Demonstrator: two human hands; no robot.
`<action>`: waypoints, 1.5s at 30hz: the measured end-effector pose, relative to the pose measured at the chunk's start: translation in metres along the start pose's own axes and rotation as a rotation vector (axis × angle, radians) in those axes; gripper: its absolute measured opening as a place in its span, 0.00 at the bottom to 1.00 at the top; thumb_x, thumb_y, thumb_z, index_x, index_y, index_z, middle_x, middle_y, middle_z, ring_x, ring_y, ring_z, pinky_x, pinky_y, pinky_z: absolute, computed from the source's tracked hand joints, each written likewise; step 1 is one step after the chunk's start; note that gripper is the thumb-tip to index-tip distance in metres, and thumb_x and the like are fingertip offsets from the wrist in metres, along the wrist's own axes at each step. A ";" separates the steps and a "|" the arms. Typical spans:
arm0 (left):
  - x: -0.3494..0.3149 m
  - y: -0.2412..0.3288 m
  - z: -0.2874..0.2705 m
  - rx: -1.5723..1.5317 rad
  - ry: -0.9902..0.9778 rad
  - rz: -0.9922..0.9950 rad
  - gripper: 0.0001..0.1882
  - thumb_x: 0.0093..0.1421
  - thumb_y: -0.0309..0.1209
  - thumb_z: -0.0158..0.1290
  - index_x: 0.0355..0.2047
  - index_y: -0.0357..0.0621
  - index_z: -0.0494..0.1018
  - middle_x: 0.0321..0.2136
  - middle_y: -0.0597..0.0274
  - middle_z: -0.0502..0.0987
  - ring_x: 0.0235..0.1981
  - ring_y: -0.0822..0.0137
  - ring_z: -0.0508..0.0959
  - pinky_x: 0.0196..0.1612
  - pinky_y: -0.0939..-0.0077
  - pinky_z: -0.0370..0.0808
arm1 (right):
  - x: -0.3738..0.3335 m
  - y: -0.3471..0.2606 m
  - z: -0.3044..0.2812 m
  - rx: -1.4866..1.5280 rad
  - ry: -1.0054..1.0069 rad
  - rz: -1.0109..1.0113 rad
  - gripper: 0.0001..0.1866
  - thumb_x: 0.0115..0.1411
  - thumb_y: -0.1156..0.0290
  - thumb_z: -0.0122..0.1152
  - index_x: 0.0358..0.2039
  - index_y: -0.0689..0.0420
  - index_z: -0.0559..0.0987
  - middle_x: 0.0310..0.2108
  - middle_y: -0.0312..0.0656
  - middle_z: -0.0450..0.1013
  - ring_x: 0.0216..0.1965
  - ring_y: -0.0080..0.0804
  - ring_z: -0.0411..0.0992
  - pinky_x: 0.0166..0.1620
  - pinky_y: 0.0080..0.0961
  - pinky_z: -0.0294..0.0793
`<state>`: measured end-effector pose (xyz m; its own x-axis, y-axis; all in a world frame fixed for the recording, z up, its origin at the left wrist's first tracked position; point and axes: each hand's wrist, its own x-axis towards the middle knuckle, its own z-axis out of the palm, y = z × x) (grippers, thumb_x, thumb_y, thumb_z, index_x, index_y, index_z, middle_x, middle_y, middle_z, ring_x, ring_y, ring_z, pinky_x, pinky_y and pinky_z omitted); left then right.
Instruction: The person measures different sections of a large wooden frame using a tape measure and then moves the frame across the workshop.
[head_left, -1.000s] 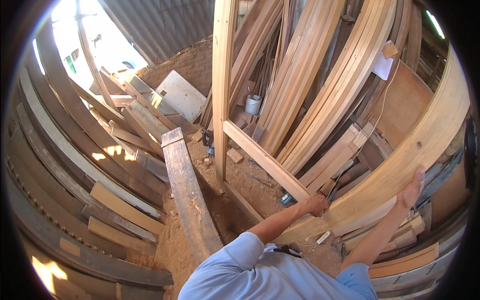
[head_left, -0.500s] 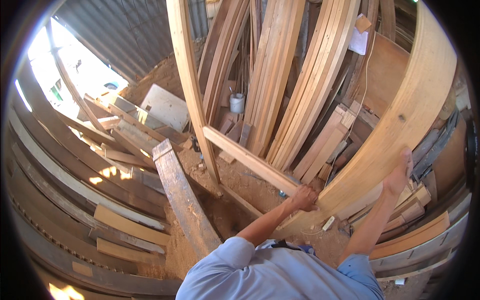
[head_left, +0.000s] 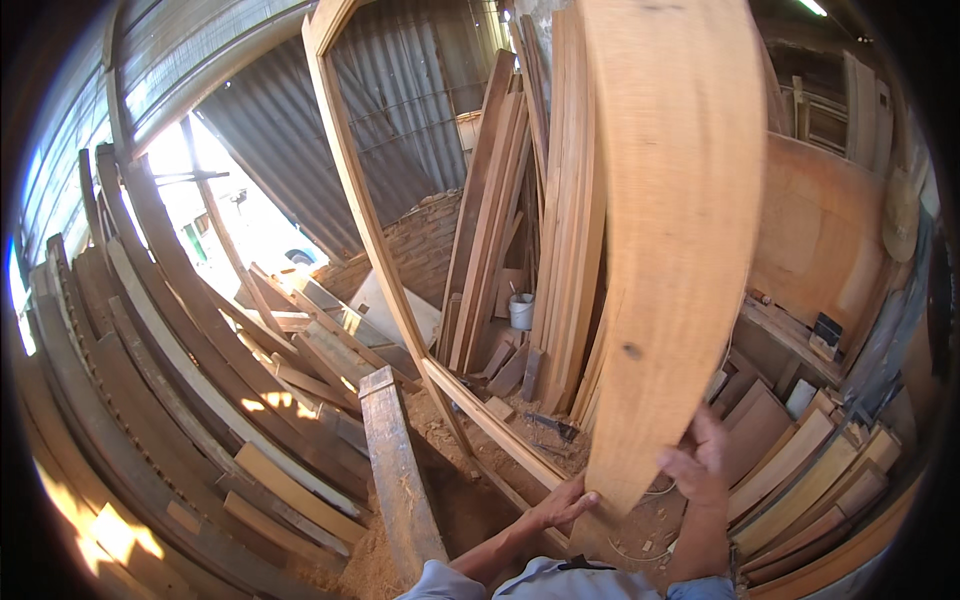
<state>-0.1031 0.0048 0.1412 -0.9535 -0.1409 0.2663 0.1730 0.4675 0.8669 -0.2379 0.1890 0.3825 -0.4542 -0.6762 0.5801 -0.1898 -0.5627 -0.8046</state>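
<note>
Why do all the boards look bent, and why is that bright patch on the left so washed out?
Head view: the fisheye lens bows straight edges toward the rim, with a black border around it; daylight through the opening in the corrugated metal wall is overexposed; sun patches fall on the stacked grey planks; the wide pale wooden board, gripped by the left hand and right hand, looks slightly motion-blurred.
</note>
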 end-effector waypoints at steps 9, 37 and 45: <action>-0.039 0.015 0.071 0.275 0.651 -0.078 0.43 0.67 0.60 0.38 0.64 0.32 0.55 0.61 0.38 0.60 0.64 0.42 0.58 0.65 0.53 0.54 | -0.001 0.036 0.006 0.252 -0.482 0.100 0.35 0.52 0.73 0.71 0.59 0.65 0.67 0.50 0.41 0.71 0.52 0.27 0.68 0.54 0.28 0.69; -0.110 -0.083 0.130 -0.505 0.962 -0.734 0.41 0.68 0.57 0.45 0.66 0.34 0.56 0.61 0.49 0.65 0.63 0.53 0.63 0.63 0.59 0.59 | -0.022 0.019 0.045 0.305 -0.335 0.084 0.20 0.54 0.72 0.65 0.46 0.64 0.72 0.37 0.38 0.72 0.39 0.24 0.69 0.43 0.26 0.71; -0.103 -0.085 0.152 -0.754 0.901 -0.468 0.30 0.67 0.55 0.48 0.62 0.51 0.66 0.38 0.76 0.73 0.36 0.79 0.66 0.44 0.78 0.64 | -0.026 0.016 0.033 0.107 -0.447 0.158 0.24 0.53 0.71 0.66 0.48 0.65 0.69 0.38 0.38 0.71 0.40 0.23 0.67 0.44 0.24 0.68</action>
<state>-0.0575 0.1122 -0.0241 -0.5069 -0.8396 -0.1952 0.2463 -0.3581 0.9006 -0.2006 0.1816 0.3584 -0.0469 -0.8821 0.4688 -0.0471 -0.4668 -0.8831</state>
